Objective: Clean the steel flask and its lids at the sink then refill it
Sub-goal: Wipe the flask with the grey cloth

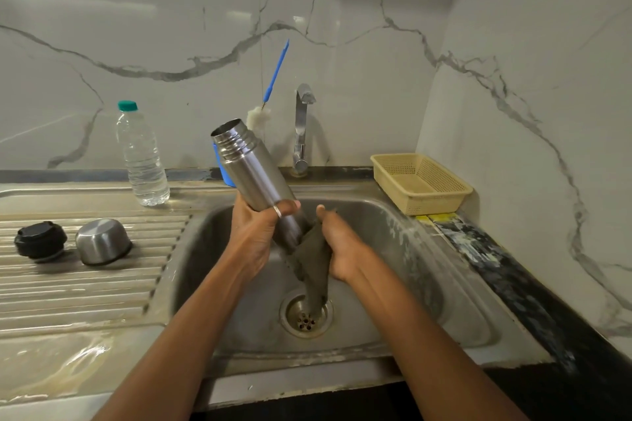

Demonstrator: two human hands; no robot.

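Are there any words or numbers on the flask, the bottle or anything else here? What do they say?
No words, numbers or signs can be read anywhere in this picture.
steel flask: plain metal, no writing shows.
water bottle: clear, no label shows.
black lid and steel cap: no print can be made out.
yellow basket and cloth: none.

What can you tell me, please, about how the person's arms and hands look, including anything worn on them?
Both hands are bare, with no gloves. The left hand has a thin silver-coloured ring on one finger; the right hand shows no jewellery. The left forearm and right forearm are uncovered as far as the head view shows, with no sleeves, watch or bands visible.
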